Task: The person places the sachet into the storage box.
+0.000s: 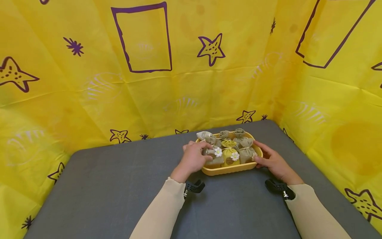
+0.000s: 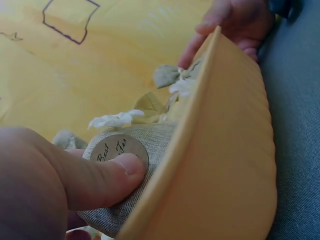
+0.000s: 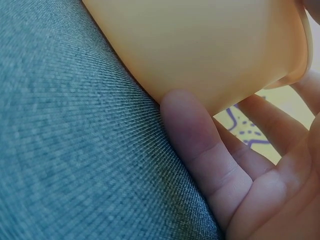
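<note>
A yellow-orange plastic basket [image 1: 222, 171] stands on the grey table, holding several small cloth sachets tied at the neck. At its left end my left hand [image 1: 194, 157] pinches a grey sachet [image 1: 217, 160] with a white flower. In the left wrist view the thumb lies on that sachet's round printed label [image 2: 122, 147]. A yellow sachet [image 1: 229, 155] sits in the middle, and another grey sachet [image 1: 247, 154] is on the right. My right hand [image 1: 276, 166] grips the basket's right end, thumb at the rim; in the right wrist view one fingertip touches the lower wall.
Yellow cloth walls [image 1: 143, 96] with purple drawings rise behind and to the right of the grey tabletop [image 1: 119, 186]. The basket stands near the table's back right corner. Dark wrist bands [image 1: 195, 186] are on both forearms.
</note>
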Action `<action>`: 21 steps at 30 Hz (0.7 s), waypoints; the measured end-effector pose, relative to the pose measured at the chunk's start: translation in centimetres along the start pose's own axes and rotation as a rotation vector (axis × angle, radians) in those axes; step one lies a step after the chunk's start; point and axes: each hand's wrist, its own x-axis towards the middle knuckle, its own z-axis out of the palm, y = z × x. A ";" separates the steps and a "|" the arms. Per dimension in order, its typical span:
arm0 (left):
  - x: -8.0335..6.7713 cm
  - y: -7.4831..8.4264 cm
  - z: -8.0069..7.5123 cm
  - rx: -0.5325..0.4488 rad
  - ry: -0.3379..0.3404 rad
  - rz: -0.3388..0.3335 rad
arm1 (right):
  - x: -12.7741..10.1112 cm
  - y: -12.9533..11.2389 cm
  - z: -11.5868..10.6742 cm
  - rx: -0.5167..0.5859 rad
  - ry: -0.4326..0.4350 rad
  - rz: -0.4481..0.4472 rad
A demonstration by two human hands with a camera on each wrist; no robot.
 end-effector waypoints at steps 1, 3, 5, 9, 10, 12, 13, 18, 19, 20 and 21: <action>0.0 0.0 0.1 0.016 0.009 -0.001 | 0.0 0.0 0.0 0.002 -0.001 -0.001; 0.0 -0.1 0.4 0.068 0.024 0.004 | 0.0 0.0 0.0 0.006 0.000 -0.003; -0.1 -0.2 0.6 0.129 0.037 0.008 | 0.1 0.0 0.0 0.013 0.001 -0.006; -0.1 -0.3 1.0 0.223 0.062 0.004 | 0.2 0.0 0.0 0.022 0.000 -0.015; -0.1 -0.3 1.0 0.228 0.067 0.000 | 0.2 0.0 0.0 0.023 0.000 -0.017; -0.1 -0.4 1.0 0.238 0.073 -0.004 | 0.2 0.0 0.0 0.022 0.000 -0.023; -0.1 -0.4 1.0 0.244 0.072 -0.005 | 0.3 0.1 0.0 0.021 0.001 -0.024; -0.2 -0.5 0.9 0.286 0.048 -0.002 | 0.2 0.2 0.1 0.016 0.007 -0.010; -0.2 -0.5 0.9 0.298 0.042 0.001 | 0.2 0.2 0.1 0.016 0.008 -0.006; -0.2 -0.5 0.9 0.310 0.038 0.003 | 0.1 0.2 0.1 0.015 0.007 -0.004; -0.2 -0.5 0.9 0.321 0.032 0.006 | 0.1 0.2 0.1 0.013 0.007 -0.003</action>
